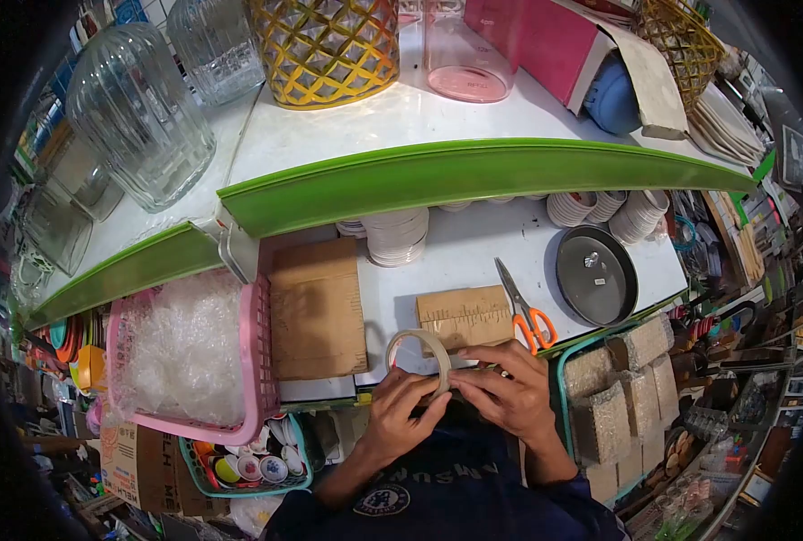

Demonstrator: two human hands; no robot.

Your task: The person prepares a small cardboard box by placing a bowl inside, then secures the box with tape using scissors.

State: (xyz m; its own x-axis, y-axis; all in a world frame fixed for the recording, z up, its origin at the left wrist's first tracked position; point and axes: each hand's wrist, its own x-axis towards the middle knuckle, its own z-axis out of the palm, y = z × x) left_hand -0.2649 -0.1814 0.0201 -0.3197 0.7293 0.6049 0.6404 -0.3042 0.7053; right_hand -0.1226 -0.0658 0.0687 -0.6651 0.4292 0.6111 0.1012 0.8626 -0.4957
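A roll of tape [441,357] is held up on its edge close to my chest. My left hand [405,408] grips its lower left side, thumb and fingers pinched on the ring. On the other side, my right hand [507,389] has its fingertips pressed together at the roll's outer edge, where the tape end would be; the end itself is too small to make out. Just beyond the roll lies a small brown cardboard piece [465,316]. Orange-handled scissors [525,311] rest beside it, blades pointing away from me.
A pink basket [259,361] of bubble wrap stands left, beside a larger cardboard sheet [316,311]. A dark round pan [597,275] and stacked white cups [397,237] sit under the green-edged shelf [474,171]. Bubble-wrapped blocks [613,406] fill a crate at right.
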